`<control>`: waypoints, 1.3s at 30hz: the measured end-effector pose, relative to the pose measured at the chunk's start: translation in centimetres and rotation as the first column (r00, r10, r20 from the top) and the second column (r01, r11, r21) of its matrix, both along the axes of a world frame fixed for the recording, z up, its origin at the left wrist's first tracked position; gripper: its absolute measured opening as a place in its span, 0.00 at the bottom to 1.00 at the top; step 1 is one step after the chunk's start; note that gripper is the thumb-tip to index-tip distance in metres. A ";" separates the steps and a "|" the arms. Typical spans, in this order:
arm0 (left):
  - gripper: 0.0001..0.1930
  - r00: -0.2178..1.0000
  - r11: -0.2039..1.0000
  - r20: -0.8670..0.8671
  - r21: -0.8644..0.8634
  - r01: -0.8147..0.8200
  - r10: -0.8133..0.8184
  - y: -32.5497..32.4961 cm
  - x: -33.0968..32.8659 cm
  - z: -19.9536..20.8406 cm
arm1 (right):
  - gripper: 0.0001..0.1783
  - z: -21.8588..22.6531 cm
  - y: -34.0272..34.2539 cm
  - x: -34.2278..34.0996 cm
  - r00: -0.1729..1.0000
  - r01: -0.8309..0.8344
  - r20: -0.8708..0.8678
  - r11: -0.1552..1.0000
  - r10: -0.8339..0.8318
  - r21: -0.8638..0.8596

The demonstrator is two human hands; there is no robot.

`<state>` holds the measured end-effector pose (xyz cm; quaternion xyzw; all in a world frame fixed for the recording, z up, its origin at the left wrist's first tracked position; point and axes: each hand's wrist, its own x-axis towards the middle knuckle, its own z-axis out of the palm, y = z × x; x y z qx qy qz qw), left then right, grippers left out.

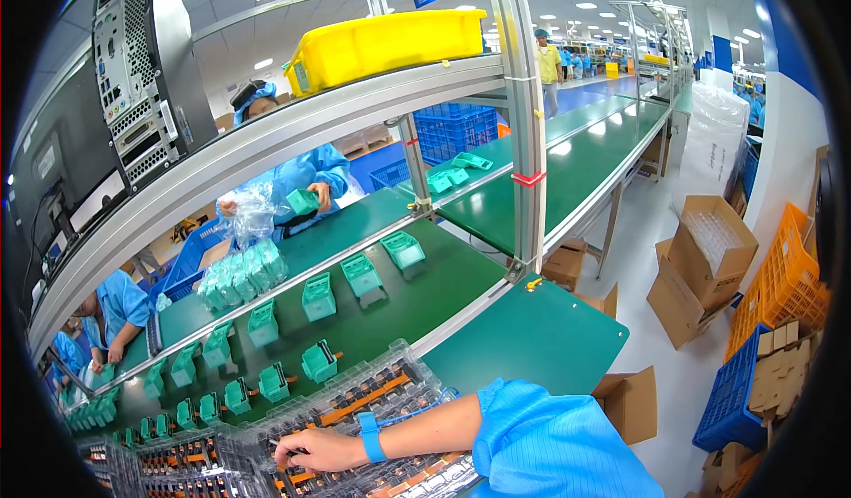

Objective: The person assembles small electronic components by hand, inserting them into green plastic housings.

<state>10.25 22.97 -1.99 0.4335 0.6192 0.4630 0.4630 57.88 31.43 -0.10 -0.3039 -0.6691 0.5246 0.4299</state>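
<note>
My right hand (321, 450), with a blue strap (370, 437) on its wrist, reaches down into clear plastic trays (403, 365) in front of the belt. Rows of small black-and-orange parts (381, 390) fill these trays. Its fingers are bent together at the tips among the parts; what they hold, if anything, is hidden. Just beyond lie teal plastic housings (320, 361) on the green conveyor belt (425, 276), in two rows. Some in the nearer row have an orange and black piece at their side. My left hand is not in view.
A metal frame post (529, 143) and a shelf with a yellow bin (381, 50) stand over the belt. Across it, a co-worker's hand (321, 198) holds a teal housing beside bagged housings (244, 275). Cardboard boxes (700, 254) and orange crates (780, 272) stand at right.
</note>
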 end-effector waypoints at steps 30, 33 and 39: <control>0.17 0.541 0.828 0.841 -0.308 0.468 0.007 0.7 29.9 7.6 | 0.13 1.9 -0.8 0.9 0.995 -0.097 0.073 0.810 0.067 0.578; 0.17 0.318 0.752 0.945 -0.158 0.640 -0.072 1.2 29.4 6.4 | 0.07 2.1 -1.5 1.3 0.999 -0.051 0.023 0.896 0.045 0.441; 0.23 0.824 0.930 0.453 0.291 0.226 -0.341 1.0 28.3 6.2 | 0.12 1.9 0.2 1.3 0.984 0.081 0.136 0.963 -0.119 0.258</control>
